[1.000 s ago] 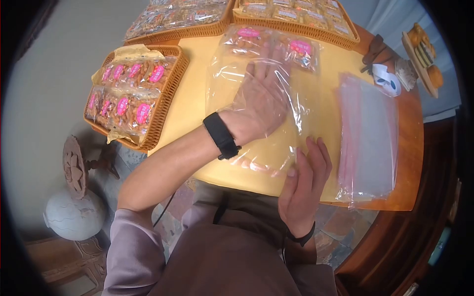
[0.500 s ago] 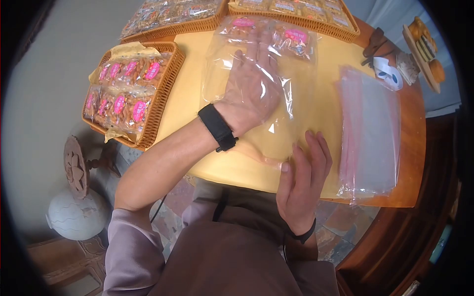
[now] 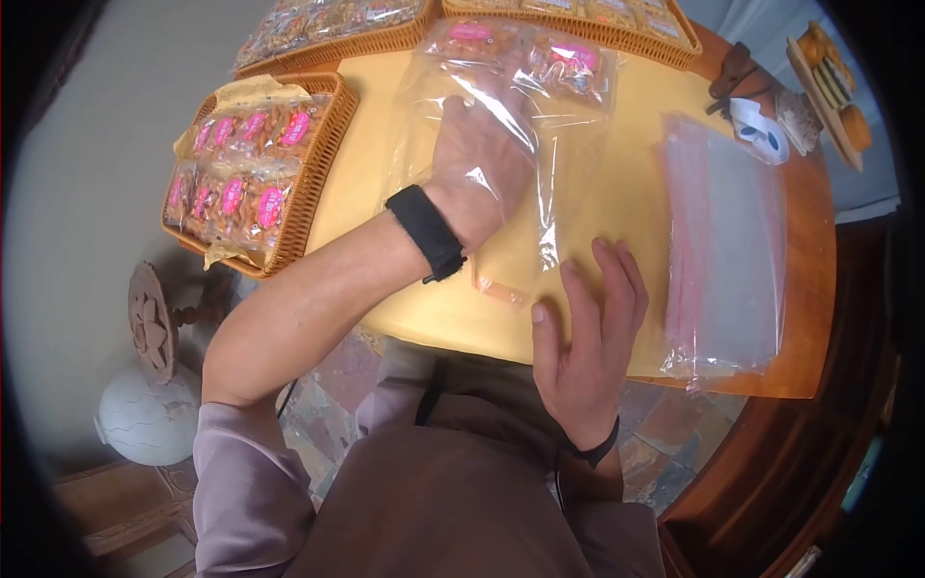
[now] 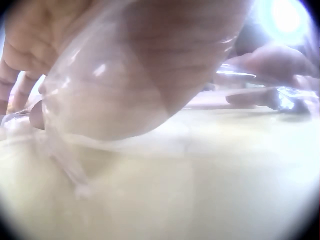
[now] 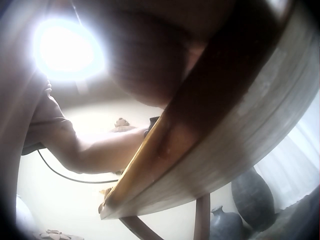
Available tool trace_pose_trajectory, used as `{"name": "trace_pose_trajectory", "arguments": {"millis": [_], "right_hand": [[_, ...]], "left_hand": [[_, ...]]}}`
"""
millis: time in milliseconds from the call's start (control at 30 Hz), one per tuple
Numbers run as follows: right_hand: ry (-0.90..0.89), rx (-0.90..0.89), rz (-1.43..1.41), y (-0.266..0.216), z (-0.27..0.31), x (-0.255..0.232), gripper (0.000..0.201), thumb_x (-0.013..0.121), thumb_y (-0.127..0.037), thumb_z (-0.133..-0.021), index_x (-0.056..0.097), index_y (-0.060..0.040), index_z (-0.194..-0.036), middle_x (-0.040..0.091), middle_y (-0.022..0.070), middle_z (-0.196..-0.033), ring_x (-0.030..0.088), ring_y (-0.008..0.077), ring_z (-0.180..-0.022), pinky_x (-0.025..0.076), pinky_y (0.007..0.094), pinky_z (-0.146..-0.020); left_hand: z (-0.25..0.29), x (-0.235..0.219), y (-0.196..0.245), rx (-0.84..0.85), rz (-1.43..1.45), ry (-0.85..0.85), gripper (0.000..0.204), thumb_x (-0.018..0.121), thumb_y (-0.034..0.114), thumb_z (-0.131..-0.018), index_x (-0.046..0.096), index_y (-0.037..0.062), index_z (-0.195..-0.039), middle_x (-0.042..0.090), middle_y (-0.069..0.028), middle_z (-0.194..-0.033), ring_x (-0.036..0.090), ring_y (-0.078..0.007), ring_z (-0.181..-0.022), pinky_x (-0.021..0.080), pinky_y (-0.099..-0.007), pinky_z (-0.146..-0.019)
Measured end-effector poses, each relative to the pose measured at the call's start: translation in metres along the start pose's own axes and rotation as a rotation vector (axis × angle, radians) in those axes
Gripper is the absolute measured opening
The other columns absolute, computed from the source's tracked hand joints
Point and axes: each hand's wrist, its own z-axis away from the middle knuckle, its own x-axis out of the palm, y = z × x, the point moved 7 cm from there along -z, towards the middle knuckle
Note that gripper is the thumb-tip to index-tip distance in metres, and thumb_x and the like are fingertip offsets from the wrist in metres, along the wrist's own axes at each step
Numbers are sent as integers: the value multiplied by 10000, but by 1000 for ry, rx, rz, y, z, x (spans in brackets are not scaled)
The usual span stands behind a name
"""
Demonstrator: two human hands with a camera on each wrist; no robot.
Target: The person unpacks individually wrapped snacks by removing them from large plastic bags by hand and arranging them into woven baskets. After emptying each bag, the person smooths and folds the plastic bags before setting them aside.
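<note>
A large clear plastic bag [image 3: 568,193] lies on the yellow cloth, with two snack packs [image 3: 571,60] with pink labels inside its far end. My left hand [image 3: 485,159] reaches into this bag, fingers extended toward the packs. Their tips are blurred by glare on the film. In the left wrist view, the film drapes over part of the left hand [image 4: 135,75]. My right hand [image 3: 593,337] stands at the table's near edge with fingers relaxed, beside the bag's near right corner, holding nothing.
A wicker basket [image 3: 323,173] of pink-labelled packs stands at the left; two more baskets [image 3: 385,39] line the back. On the right lie a stack of clear bags [image 3: 727,250], a white ribbon [image 3: 758,130] and a wooden board with pastries [image 3: 831,91].
My left hand has shifted slightly left within the bag, and the film around it has new folds. My right fingertips, earlier at the bag's near edge, now stand apart from it.
</note>
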Motion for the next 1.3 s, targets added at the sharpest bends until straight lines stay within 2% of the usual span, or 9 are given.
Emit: {"name": "trace_pose_trajectory", "arguments": {"millis": [67, 367, 600, 667, 800, 900, 1000, 1067, 1300], "right_hand": [[-21, -5, 1, -2, -1, 0, 377, 689, -141, -902, 653, -15, -1256, 478, 252, -1444, 422, 503, -1369, 377, 625, -1106], [-147, -23, 26, -5, -4, 5, 413, 713, -235, -905, 679, -84, -1288, 374, 287, -1564, 322, 536, -1452, 335, 657, -1132], [-235, -17, 100, -6, -6, 8, 514, 670, -293, -939, 600, -31, -1377, 347, 300, -1587, 291, 521, -1484, 305, 664, -1152], [-244, -19, 114, -6, -7, 9, 556, 668, -303, -942, 569, 7, -1392, 355, 292, -1589, 298, 507, -1488, 301, 656, -1159], [-253, -16, 135, -5, -7, 12, 655, 667, -318, -946, 496, 97, -1422, 378, 264, -1593, 322, 466, -1495, 291, 628, -1181], [-244, -9, 132, -4, -6, 12, 676, 664, -319, -950, 472, 122, -1425, 382, 255, -1595, 325, 454, -1498, 284, 619, -1189], [-226, -5, 125, -4, -5, 12, 692, 662, -325, -951, 454, 122, -1436, 379, 261, -1595, 325, 461, -1496, 285, 622, -1187], [-223, -6, 120, -4, -5, 13, 701, 661, -326, -952, 444, 125, -1442, 376, 265, -1595, 328, 462, -1495, 285, 624, -1186], [-186, 0, 79, -1, -3, 12, 750, 671, -320, -942, 389, 119, -1480, 363, 288, -1592, 343, 479, -1481, 285, 626, -1184]], "left_hand": [[2, 0, 2, -11, -5, 118, 390, 598, 138, -899, 646, -14, -1256, 558, -188, -1385, 545, -330, -1256, 502, -424, -975], [7, 2, 1, 220, 117, 307, 347, 599, 152, -840, 665, -18, -1136, 603, -232, -1242, 550, -381, -1185, 457, -495, -1025], [7, -1, 6, 206, 76, 175, 363, 587, 135, -856, 655, -44, -1165, 596, -260, -1256, 548, -385, -1212, 446, -482, -1075], [6, 1, 7, 140, -24, 169, 480, 540, 183, -961, 618, -105, -1337, 458, -307, -1517, 435, -423, -1408, 446, -433, -1083], [11, 3, 12, 135, 54, 117, 417, 530, 167, -963, 673, -103, -1247, 503, -326, -1453, 459, -417, -1385, 457, -411, -1053], [34, -13, 12, 89, 148, 336, 365, 533, 150, -953, 705, -105, -1149, 514, -344, -1413, 473, -420, -1366, 467, -415, -1031], [51, -10, 20, 201, 71, 3, 372, 539, 137, -936, 668, -140, -1147, 507, -353, -1404, 477, -420, -1360, 467, -416, -1041], [64, -23, 10, 57, 369, 274, 442, 551, 133, -920, 592, -194, -1214, 518, -350, -1370, 495, -418, -1332, 455, -402, -1073], [118, -37, 23, 58, 512, 60, 568, 585, 189, -970, 465, -194, -1373, 432, -351, -1463, 486, -436, -1348, 439, -423, -1116]]}}
